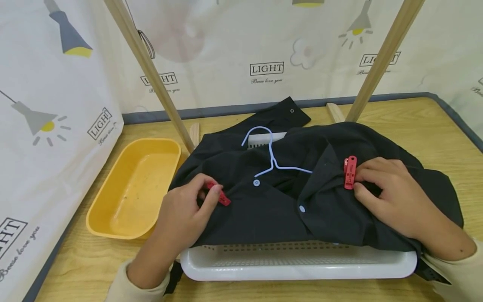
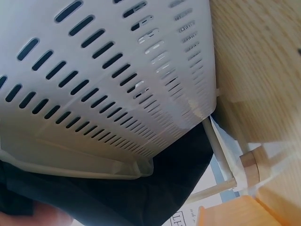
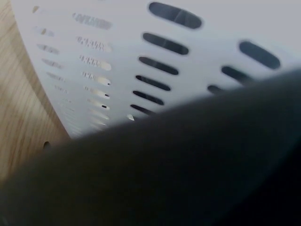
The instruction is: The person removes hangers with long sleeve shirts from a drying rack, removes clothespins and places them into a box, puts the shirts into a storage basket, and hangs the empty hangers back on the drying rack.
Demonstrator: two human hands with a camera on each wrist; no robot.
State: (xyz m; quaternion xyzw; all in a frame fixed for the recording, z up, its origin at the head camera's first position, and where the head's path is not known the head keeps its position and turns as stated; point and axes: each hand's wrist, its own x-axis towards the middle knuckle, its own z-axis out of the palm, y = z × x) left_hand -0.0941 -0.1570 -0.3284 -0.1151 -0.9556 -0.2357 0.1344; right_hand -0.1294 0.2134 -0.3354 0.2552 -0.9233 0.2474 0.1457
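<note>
A black buttoned garment (image 1: pixel 256 222) lies spread over a white slotted basket (image 1: pixel 302 272). The light-blue wire hanger (image 1: pixel 272 155) has its hook lying over the cloth, and its arms run under the open collar area. On the left, my left hand (image 1: pixel 181 216) pinches a red clothespin (image 1: pixel 223 198) between thumb and index finger, low over the fabric. My right hand (image 1: pixel 396 197) has its fingers curled, thumb and fingertips at the side of a second red clothespin (image 1: pixel 350 173) on the garment. Dark cloth (image 3: pixel 150 174) hides that hand in the right wrist view.
An empty-looking yellow tub (image 1: pixel 132 188) stands left of the basket on the wooden table (image 1: pixel 434 121). Two wooden poles (image 1: pixel 158 84) rise behind the garment, one on each side. A printed curtain (image 1: pixel 226 50) closes off the back and left.
</note>
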